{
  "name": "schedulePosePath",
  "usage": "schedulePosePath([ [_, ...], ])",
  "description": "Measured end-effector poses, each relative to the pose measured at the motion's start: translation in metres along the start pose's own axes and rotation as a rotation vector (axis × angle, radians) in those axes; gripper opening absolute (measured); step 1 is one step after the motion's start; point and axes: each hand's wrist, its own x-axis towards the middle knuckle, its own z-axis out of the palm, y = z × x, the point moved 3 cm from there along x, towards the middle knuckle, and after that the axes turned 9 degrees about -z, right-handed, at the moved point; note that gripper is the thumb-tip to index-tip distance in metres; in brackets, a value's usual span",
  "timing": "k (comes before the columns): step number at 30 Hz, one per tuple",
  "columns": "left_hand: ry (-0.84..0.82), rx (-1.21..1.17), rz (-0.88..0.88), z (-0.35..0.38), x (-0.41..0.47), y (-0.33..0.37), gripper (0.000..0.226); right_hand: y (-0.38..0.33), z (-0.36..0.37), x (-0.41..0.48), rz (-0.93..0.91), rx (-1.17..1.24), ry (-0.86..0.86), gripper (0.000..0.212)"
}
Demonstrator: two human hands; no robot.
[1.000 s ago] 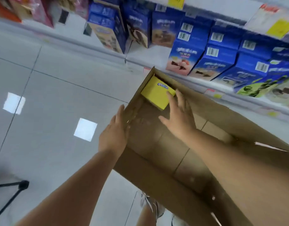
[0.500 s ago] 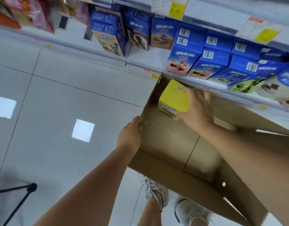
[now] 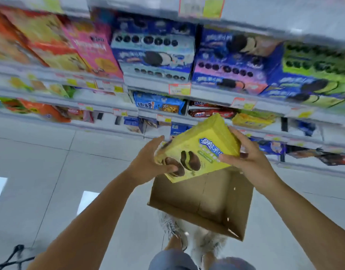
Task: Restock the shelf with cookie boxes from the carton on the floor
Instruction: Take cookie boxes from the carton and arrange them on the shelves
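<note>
above carton [image 3: 189,193], yellow cookie box [image 3: 199,151] tilted, gripped between left fingers [image 3: 164,168] and right fingers [image 3: 229,159].

Carton [image 3: 187,195] on floor [image 3: 41,168], boxes [image 3: 154,53] on shelves [image 3: 148,84]

Both my bare forearms reach forward and up from the lower corners, converging at chest height. My left hand [image 3: 148,162] grips the lower left corner of the yellow box [image 3: 202,149], thumb across its front. My right hand [image 3: 245,158] holds the opposite edge, thumb on the front, fingers curled behind.
</note>
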Motion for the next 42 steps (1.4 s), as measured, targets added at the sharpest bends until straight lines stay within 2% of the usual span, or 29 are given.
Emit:
schedulePosePath([
  [5, -0.094, -0.095, 0.145, -0.048, -0.083, 0.090, 0.085, -0.105, -0.034, -0.030, -0.121, 0.112, -0.068, 0.093],
  [9, 0.021, 0.018, 0.167, -0.083, -0.136, 0.137, 0.093, -0.160, -0.054, -0.047, -0.247, 0.151, -0.118, 0.092],
  [12, 0.035, 0.118, 0.267, -0.093, -0.166, 0.169, 0.100, -0.191, -0.064, -0.058, -0.307, 0.139, -0.167, 0.091],
  [16, -0.084, 0.137, 0.335, -0.087, -0.187, 0.211, 0.108, -0.222, -0.063, -0.066, -0.354, 0.055, -0.182, 0.089],
  [18, -0.117, 0.120, 0.363, -0.091, -0.187, 0.222, 0.097, -0.240, -0.054, -0.067, -0.387, 0.037, -0.154, 0.087],
  [20, -0.112, 0.038, 0.382, -0.104, -0.181, 0.223, 0.084, -0.252, -0.042, -0.065, -0.433, 0.102, -0.081, 0.101],
  [23, -0.093, -0.165, 0.384, -0.130, -0.168, 0.215, 0.090, -0.242, -0.016, -0.057, -0.374, 0.126, -0.054, 0.123],
  [26, -0.144, -0.362, 0.362, -0.150, -0.156, 0.205, 0.078, -0.216, 0.026, -0.062, -0.278, 0.042, -0.166, 0.117],
  [30, -0.280, -0.393, 0.326, -0.167, -0.143, 0.191, 0.064, -0.211, 0.053, -0.063, -0.300, 0.067, 0.019, 0.089],
  [33, -0.264, -0.412, 0.337, -0.190, -0.136, 0.191, 0.058, -0.225, 0.047, -0.049, -0.379, -0.081, 0.136, 0.080],
  [36, -0.121, -0.492, 0.418, -0.230, -0.129, 0.204, 0.076, -0.251, 0.029, -0.030, -0.501, -0.405, 0.276, 0.074],
  [38, -0.027, -0.388, 0.495, -0.250, -0.124, 0.213, 0.087, -0.272, 0.019, -0.016, -0.563, -0.600, 0.320, 0.070],
  [42, 0.044, -0.150, 0.592, -0.261, -0.112, 0.230, 0.078, -0.312, 0.014, 0.012, -0.654, -0.806, 0.280, 0.067],
])
